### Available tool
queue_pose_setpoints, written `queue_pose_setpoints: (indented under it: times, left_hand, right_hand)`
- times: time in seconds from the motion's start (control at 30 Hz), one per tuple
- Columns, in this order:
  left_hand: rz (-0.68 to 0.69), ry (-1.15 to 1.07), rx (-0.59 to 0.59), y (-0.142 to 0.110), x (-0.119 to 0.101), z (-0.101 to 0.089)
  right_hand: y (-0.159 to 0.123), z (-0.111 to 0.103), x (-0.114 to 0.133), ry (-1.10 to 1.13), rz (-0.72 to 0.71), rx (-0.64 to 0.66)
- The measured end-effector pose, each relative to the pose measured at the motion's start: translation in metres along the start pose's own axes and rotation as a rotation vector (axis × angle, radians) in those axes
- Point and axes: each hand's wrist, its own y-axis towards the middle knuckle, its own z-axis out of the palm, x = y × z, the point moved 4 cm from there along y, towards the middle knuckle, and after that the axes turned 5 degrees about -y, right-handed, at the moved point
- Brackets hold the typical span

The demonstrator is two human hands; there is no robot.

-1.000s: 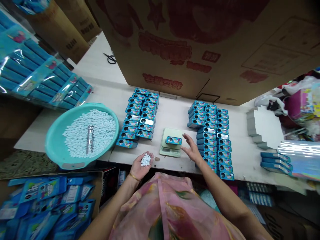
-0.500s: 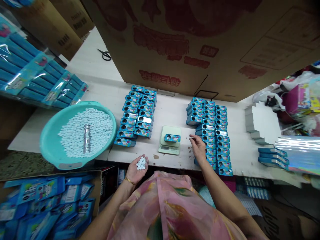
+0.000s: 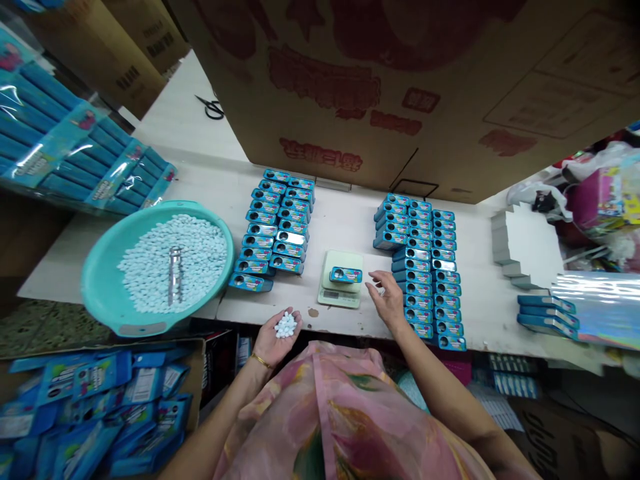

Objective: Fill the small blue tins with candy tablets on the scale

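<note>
My left hand is cupped palm up below the scale, holding a small heap of white candies. On the kitchen scale rests a blue candy box with a round dark hole in its top. My right hand hovers just right of the scale, fingers curved and apart; I make out nothing held in it. To the left, a turquoise basin contains many more candies, with a shiny metal tool lying on them. Boxes like the weighed one stand in rows on the left and right.
A large cardboard carton looms behind the scale. Black scissors lie at the back left. Below the basin is a carton of blue packages. At right are white card stacks and several blue boxes.
My right hand has moved left, away from the right-hand rows and closer to the scale. My left hand has shifted slightly right with the candies. The box stays on the scale.
</note>
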Motion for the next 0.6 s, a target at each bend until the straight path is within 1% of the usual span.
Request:
queue_pose_setpoints:
  times: [0.1,0.17,0.23,0.33,0.4,0.5,0.6]
  left_hand:
    - [-0.016,0.025,0.021,0.0,0.003,0.005]
    - [-0.031,0.024,0.038,0.001,0.005,0.008]
    - [-0.04,0.019,0.055,0.002,0.006,0.01]
    - [-0.038,0.02,0.053,0.002,0.006,0.009]
    - [-0.022,0.02,0.033,0.001,0.004,0.006]
    - [-0.005,0.01,0.004,-0.002,0.001,0.003]
    - [-0.002,-0.014,0.005,-0.003,0.0,0.001]
  right_hand:
    - [-0.01,0.008,0.02,-0.034,-0.119,0.103]
    - [-0.015,0.012,0.026,-0.055,-0.166,0.129]
    - [-0.016,0.013,0.023,-0.078,-0.131,0.104]
    - [-0.009,0.011,0.013,-0.126,-0.051,0.063]
    - [0.0,0.012,0.008,-0.157,-0.055,0.071]
    - [0.013,0.017,0.005,-0.208,-0.104,0.135]
    - [0.021,0.026,0.005,-0.268,-0.142,0.248]
